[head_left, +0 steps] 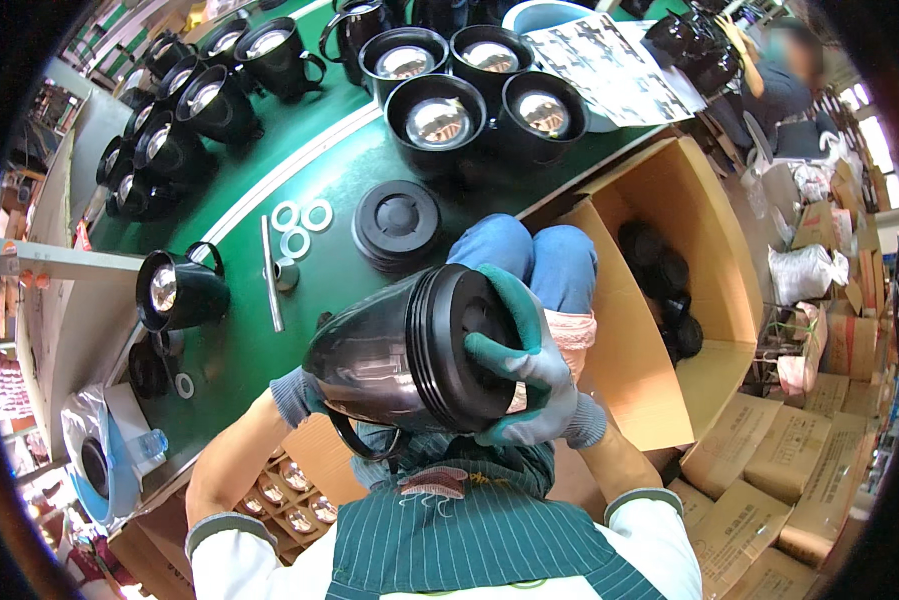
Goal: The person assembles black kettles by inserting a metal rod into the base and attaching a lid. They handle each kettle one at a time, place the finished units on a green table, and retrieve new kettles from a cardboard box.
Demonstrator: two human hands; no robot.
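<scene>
A glossy black jug (364,350) lies tilted in front of my chest, its handle (359,435) pointing down and its ribbed round base (469,350) turned to the right. My right hand (534,375), in a teal and grey glove, grips that base, thumb across its flat face and the other fingers around the rim. On the jug's left side is my left hand (311,388), also gloved; most of it is hidden behind the body. Just beyond the jug, a stack of black round base caps (397,222) sits on the green table (339,185).
Three white rings (295,241) and a metal rod (272,275) lie on the table, with a black jug (174,290) at left. Several open jugs (434,115) stand at the back. An open carton (714,230) holds black parts at right. A person (784,80) works beyond.
</scene>
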